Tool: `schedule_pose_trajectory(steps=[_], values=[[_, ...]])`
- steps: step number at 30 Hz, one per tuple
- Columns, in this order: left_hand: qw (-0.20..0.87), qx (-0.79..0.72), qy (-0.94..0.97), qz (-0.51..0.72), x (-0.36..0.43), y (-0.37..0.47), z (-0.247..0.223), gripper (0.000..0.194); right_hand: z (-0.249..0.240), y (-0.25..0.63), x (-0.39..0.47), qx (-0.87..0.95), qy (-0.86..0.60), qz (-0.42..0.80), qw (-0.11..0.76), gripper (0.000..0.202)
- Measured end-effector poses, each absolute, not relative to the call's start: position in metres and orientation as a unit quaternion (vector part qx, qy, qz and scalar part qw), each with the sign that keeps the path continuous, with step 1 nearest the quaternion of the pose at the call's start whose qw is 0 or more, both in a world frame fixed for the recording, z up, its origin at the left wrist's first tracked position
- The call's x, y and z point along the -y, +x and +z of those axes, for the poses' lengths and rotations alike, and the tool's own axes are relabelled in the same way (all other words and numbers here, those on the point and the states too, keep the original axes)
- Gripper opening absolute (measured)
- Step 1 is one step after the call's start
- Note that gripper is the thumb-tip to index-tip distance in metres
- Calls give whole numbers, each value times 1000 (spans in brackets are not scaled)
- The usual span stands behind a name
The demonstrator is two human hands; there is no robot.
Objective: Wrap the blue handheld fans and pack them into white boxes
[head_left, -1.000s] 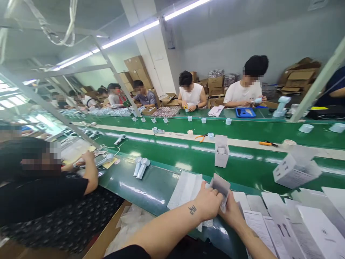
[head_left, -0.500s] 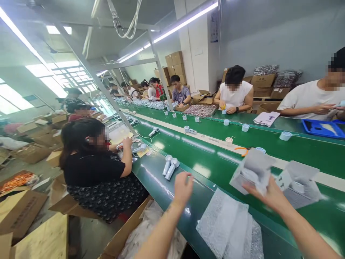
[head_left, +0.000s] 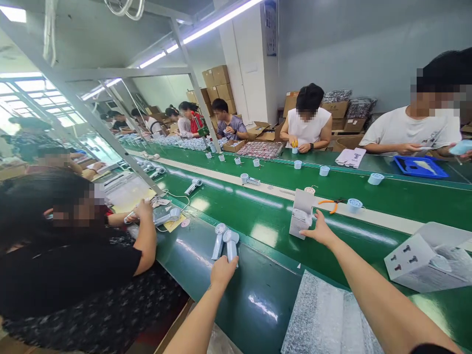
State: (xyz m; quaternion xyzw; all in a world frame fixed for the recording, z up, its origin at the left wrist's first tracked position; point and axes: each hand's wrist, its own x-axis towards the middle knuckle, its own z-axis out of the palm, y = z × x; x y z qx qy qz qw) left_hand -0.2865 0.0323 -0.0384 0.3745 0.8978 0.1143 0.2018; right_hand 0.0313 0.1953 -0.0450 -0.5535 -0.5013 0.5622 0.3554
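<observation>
My left hand point(head_left: 223, 271) has its fingers closed on the handle of a light blue handheld device point(head_left: 231, 241) on the near green table. A second such device point(head_left: 218, 241) lies just left of it. Farther right, my right hand point(head_left: 320, 230) is spread, thumb and fingers apart, at the right side of an open white box point(head_left: 298, 227) on the green belt. Clear wrapping shows inside that box. Another open white box point(head_left: 413, 258) with small pictures printed on it stands at the right. Bubble wrap bags point(head_left: 328, 314) lie on the table's near edge.
Orange-handled pliers point(head_left: 332, 202) and a blue cup part point(head_left: 354, 205) sit on the belt's pale middle strip. Several more cups line the far side. A person in black point(head_left: 73, 255) works close at the left. Other people sit across, one beside a blue tray point(head_left: 420, 166).
My left hand has come down onto one device and closed on its handle. My right hand has opened beside a white box that now stands farther left on the belt. The view has turned right.
</observation>
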Motion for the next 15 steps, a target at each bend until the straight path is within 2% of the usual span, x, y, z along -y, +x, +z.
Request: schedule_pose_trajectory(steps=[3, 5, 7, 9, 11, 13, 14, 15], values=[[308, -850, 355, 238, -8, -232, -33, 48, -40, 42, -142, 442, -557, 636, 299, 62], [462, -747, 296, 375, 16, -176, -31, 52, -38, 44, -94, 379, -482, 747, 255, 54], [570, -665, 285, 390, 37, -120, -31, 56, -35, 46, -52, 266, -394, 845, 243, 47], [639, -593, 362, 330, 52, -82, -34, 58, -32, 56, -24, 147, -383, 868, 280, 34], [624, -550, 501, 238, 59, -72, -40, 56, -29, 80, -11, 71, -428, 835, 339, 22], [513, -549, 650, 116, 63, -86, -50, 58, -25, 114, -2, 30, -447, 808, 383, 19], [437, -553, 708, 47, 65, -97, -55, 66, -23, 133, 3, 19, -451, 800, 395, 19], [377, -550, 745, -8, 66, -108, -60, 64, -22, 150, 11, 11, -454, 798, 397, 21]])
